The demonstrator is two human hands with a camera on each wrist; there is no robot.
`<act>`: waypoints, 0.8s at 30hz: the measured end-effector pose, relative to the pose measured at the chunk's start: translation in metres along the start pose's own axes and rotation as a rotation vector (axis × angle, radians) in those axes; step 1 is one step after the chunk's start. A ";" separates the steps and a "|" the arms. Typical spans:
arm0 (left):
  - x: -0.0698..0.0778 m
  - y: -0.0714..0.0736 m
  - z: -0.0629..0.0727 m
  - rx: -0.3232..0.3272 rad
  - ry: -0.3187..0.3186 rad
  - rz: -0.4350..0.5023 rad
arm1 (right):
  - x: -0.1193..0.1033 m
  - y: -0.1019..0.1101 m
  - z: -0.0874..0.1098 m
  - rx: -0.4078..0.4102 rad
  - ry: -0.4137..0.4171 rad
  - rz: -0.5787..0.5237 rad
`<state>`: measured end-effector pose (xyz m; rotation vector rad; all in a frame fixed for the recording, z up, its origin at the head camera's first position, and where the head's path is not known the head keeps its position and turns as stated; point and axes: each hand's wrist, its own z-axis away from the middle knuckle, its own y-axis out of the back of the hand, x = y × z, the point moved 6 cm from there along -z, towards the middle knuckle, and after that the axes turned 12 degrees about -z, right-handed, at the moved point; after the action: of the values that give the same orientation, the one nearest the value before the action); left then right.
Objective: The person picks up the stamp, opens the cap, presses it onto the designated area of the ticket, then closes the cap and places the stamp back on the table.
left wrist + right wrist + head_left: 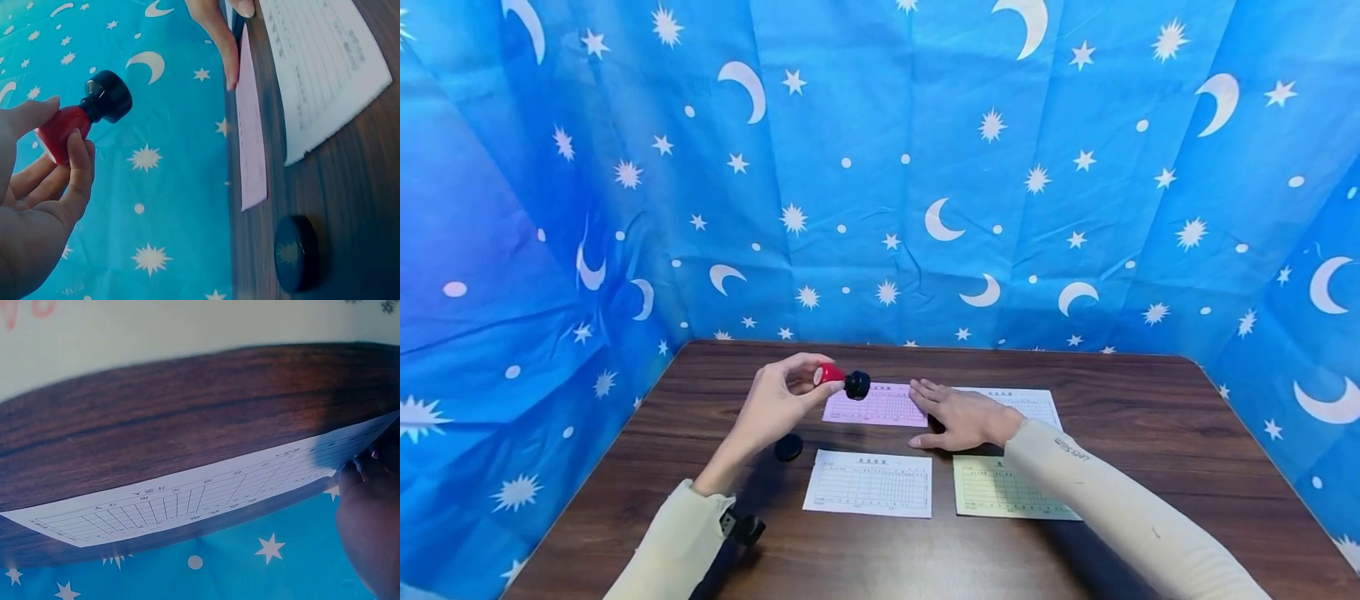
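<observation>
My left hand (pixel 782 400) pinches a stamp (pixel 67 132) by its red handle, thumb on one side and fingers on the other. The stamp is tilted, its round black head (pixel 857 385) pointing right, and it overlaps the pink form (pixel 850 408) in the head view. A round black cap (pixel 788 447) lies on the table below the left hand. With fingers stretched out, my right hand (pixel 958 417) rests at the pink form's right edge. That hand and its sleeve partly hide the white form (pixel 1033 404) behind it.
Nearer on the brown wooden table (pixel 865 558) lie a white form (pixel 868 485) and a yellow form (pixel 1000 492), the latter partly under the right sleeve. A blue cloth (pixel 880 167) with moons and stars hangs behind the table and along both sides.
</observation>
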<state>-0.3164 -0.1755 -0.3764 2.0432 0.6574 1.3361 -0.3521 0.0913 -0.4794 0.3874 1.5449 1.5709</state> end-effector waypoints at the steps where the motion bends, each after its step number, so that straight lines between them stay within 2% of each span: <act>1: 0.001 -0.002 -0.001 -0.008 -0.002 0.005 | 0.000 0.000 0.000 0.000 0.002 -0.001; 8: 0.010 -0.020 -0.013 -0.037 -0.010 0.030 | 0.003 -0.002 -0.001 -0.014 -0.025 -0.028; 12: 0.017 -0.031 -0.021 -0.044 -0.039 0.035 | 0.003 -0.002 -0.002 -0.023 -0.031 -0.049; 18: 0.027 -0.047 -0.033 -0.075 -0.094 -0.003 | 0.003 -0.001 -0.001 -0.022 -0.033 -0.055; 24: 0.028 -0.061 -0.042 -0.123 -0.119 -0.024 | 0.001 0.001 -0.001 -0.021 -0.027 -0.066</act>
<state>-0.3499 -0.1049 -0.3895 1.9922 0.5328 1.2008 -0.3537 0.0916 -0.4792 0.3414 1.5042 1.5246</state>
